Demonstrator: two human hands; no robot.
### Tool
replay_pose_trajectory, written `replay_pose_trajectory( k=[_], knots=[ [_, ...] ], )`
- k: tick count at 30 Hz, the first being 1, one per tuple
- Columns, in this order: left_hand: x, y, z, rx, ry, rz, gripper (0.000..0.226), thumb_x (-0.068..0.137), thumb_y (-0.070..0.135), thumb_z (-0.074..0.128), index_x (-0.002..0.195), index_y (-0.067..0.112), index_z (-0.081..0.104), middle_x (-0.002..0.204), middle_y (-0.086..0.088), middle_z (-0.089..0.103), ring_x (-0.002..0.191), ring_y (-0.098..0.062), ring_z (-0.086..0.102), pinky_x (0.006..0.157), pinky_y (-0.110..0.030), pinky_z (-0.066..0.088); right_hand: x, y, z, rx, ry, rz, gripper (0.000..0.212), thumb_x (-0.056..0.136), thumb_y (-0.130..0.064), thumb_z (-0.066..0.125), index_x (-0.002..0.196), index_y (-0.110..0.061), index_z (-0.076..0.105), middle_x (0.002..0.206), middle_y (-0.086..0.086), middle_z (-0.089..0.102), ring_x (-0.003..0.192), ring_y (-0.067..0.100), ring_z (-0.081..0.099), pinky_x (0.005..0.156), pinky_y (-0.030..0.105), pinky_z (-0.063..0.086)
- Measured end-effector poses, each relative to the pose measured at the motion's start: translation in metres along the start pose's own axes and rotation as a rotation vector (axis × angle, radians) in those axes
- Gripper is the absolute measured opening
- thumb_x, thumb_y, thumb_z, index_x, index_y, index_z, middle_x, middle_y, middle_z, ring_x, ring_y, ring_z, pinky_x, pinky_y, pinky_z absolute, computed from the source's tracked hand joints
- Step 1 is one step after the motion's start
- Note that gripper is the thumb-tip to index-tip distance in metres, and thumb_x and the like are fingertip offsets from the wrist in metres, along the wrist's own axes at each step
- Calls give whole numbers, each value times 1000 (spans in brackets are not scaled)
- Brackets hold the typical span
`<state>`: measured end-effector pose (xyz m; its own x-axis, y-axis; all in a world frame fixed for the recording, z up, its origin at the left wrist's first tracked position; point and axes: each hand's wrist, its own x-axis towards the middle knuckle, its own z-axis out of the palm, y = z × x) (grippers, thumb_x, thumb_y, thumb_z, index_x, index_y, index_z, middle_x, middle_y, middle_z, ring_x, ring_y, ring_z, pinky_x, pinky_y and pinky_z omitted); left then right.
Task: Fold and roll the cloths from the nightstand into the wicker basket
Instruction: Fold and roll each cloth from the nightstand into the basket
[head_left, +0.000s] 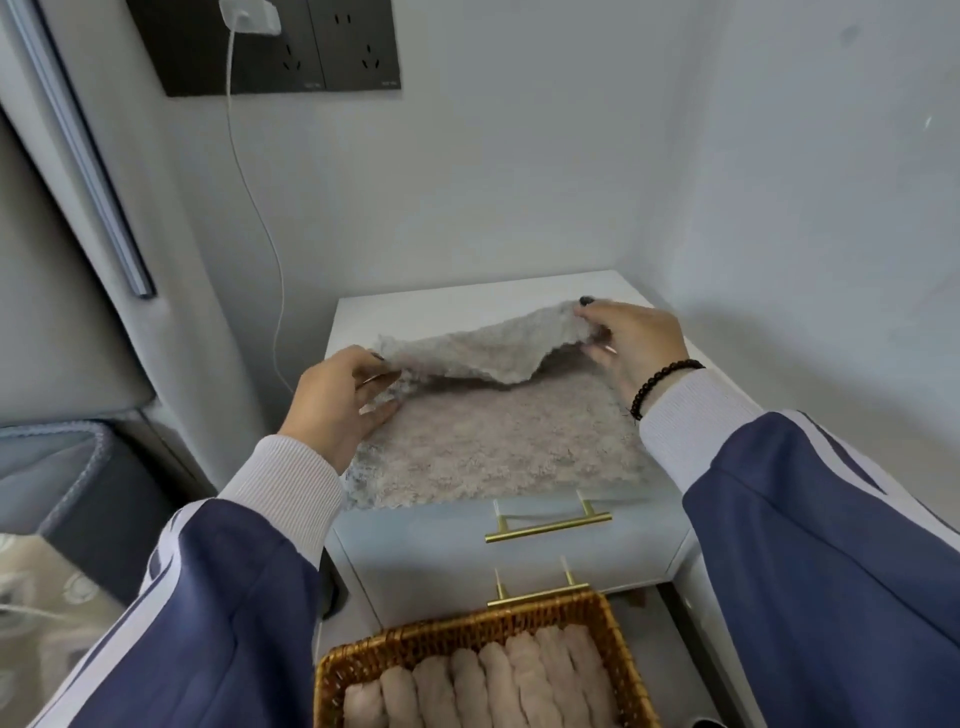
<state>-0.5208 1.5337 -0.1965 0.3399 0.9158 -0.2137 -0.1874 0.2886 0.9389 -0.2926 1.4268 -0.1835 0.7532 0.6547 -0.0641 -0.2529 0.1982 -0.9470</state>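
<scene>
- Lying on the nightstand (618, 286), the cloth (498, 441) has its far edge lifted.
- Left hand (332, 405) and right hand (634, 343) fingers pinch the far corners.
- Handling, judged: light, limp, fluffy; grip corners, not mid-edge, which sags.
- Wicker basket (467, 631) sits near, holding rolls.

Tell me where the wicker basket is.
In the head view the wicker basket sits bottom centre, below the nightstand drawers, with rolled cloths lined up inside.
</scene>
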Motion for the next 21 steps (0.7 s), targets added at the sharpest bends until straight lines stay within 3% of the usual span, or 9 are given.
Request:
replay_pose_trajectory(
  k=[4,10,15,18,19,21],
  knots=[
    [-4,-2,-7,80,72,25,22,88,16,63,106,6,70,95,-3,65,67,-20,53,55,-30,43,-14,7,-12,-220,21,18,13,81,8,66,77,-4,70,82,11,67,70,17,65,66,27,59],
    [-16,2,-15,229,12,87,23,90,-2,58,109,8,67,96,-8,68,78,-17,64,61,-23,60,-37,-1,-30,-364,-15,65,19,80,11,66,84,-8,67,93,15,65,70,18,64,56,23,58],
    [-25,0,-29,447,-76,42,35,88,-6,60,119,8,63,104,-15,65,78,-21,63,65,-26,60,-57,5,-45,-656,-95,86,19,78,4,70,81,-14,68,93,7,65,84,19,64,72,26,56],
    [-30,-6,-37,631,-127,71,46,86,-7,62,129,11,59,112,-11,63,74,-19,65,60,-23,59,-61,7,-49,-835,-105,-15,18,77,-1,72,78,-19,68,81,-2,59,70,12,53,58,13,44],
    [-32,-7,-38,667,-144,94,48,86,-7,63,130,12,57,120,-9,60,71,-17,65,57,-20,58,-63,9,-49,-870,-127,-38,18,77,-2,71,79,-20,68,86,-2,61,72,11,54,58,11,43],
    [-31,-9,-40,729,-155,153,49,86,-4,65,130,14,57,132,-6,55,69,-13,65,57,-16,56,-63,15,-48,-950,-156,-82,15,79,-6,70,84,-20,69,109,-2,66,94,12,61,78,15,44]
  ],
)
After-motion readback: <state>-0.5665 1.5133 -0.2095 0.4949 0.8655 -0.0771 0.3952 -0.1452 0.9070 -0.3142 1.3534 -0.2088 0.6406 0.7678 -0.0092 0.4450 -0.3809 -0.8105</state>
